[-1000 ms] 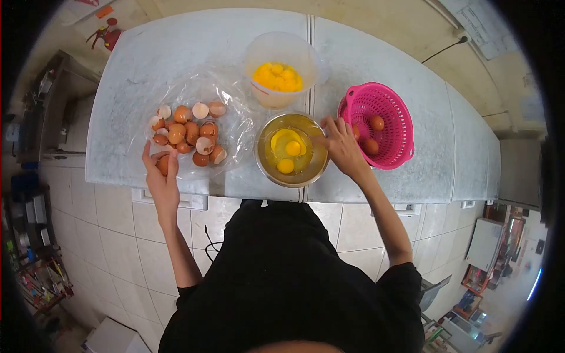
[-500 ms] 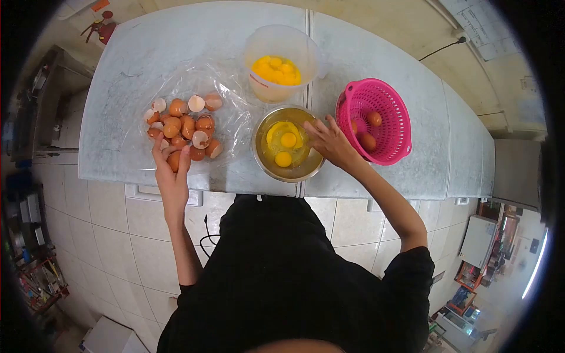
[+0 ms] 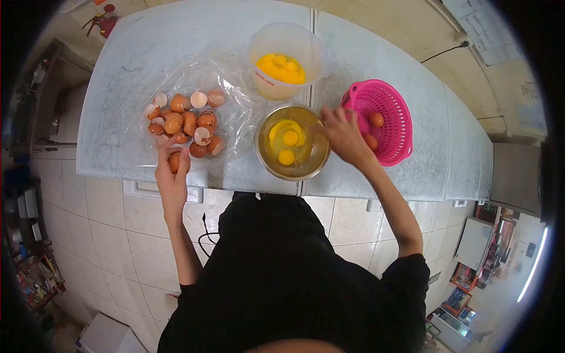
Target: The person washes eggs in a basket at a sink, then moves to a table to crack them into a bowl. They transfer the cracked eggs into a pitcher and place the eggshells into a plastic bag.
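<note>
My left hand (image 3: 171, 176) has its thumb and fingers around a brown eggshell (image 3: 175, 162) at the near edge of a pile of cracked eggshells (image 3: 189, 123). The pile lies on a clear plastic bag (image 3: 232, 117). My right hand (image 3: 348, 140) is over the right rim of a steel bowl (image 3: 265, 162), close to a pink basket (image 3: 406, 132); its fingers are spread, slightly blurred, and hold nothing visible. In the bowl, two round yolks (image 3: 286, 157) and a broken yellow patch sit in clear egg white. Brown eggs (image 3: 376, 119) lie in the basket, partly hidden by my hand.
Behind the bowl, a translucent plastic jug (image 3: 268, 44) holds many yolks (image 3: 282, 67). Everything stands on a pale grey table (image 3: 147, 44), its near edge close to my body. A black cable (image 3: 207, 235) hangs below that edge.
My right hand has moved right, from the bowl's rim toward the pink basket, with its fingers lifting. My left hand stays at the eggshell pile. The view has shifted slightly.
</note>
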Tool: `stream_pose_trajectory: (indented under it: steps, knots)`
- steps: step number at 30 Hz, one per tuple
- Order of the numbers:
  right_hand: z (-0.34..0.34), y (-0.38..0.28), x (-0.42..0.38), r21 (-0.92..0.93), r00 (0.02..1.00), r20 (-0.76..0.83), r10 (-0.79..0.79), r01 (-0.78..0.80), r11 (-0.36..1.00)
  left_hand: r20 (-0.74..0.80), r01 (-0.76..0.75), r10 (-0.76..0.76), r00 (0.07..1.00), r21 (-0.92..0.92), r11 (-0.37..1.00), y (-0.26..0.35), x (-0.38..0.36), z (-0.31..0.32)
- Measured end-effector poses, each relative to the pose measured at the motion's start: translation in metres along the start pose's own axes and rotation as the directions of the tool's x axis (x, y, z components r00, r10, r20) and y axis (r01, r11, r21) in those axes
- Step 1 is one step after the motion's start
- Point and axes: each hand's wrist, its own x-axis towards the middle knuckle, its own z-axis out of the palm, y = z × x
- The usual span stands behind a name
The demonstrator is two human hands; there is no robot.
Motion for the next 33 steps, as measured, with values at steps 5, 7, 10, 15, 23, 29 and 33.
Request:
stream_pose_trajectory:
  steps: [5,7,10,15,23,29,33]
  knots:
    - [-0.014,0.019,-0.012,0.295,0.856,-0.112,0.504,-0.456,0.840,0.067,0.217,-0.207,0.976,-0.262,0.940,-0.004,-0.002,-0.005]
    - [-0.017,0.011,-0.010,0.377,0.806,-0.092,0.584,-0.515,0.770,0.103,0.298,-0.279,0.955,-0.361,0.884,-0.010,0.000,-0.004]
    - [-0.016,-0.033,0.029,0.567,0.900,-0.230,0.369,-0.184,0.803,0.040,0.245,-0.245,0.969,-0.322,0.915,-0.011,0.004,-0.005]
    - [-0.024,-0.124,0.136,0.800,0.956,-0.231,0.179,0.082,0.595,-0.001,0.262,-0.281,0.960,-0.357,0.897,0.000,0.008,-0.008]
    - [0.006,-0.133,0.181,0.718,0.987,-0.154,-0.040,0.139,0.682,0.016,0.276,-0.291,0.957,-0.369,0.887,-0.013,-0.010,-0.020]
    - [-0.001,-0.096,0.146,0.999,0.949,-0.031,0.314,0.020,0.039,0.055,0.335,-0.339,0.939,-0.362,0.870,-0.013,-0.013,-0.017]
    - [0.010,-0.088,0.135,0.995,0.926,0.013,0.376,-0.050,0.089,0.113,0.296,-0.274,0.955,-0.338,0.893,-0.012,-0.006,0.002]
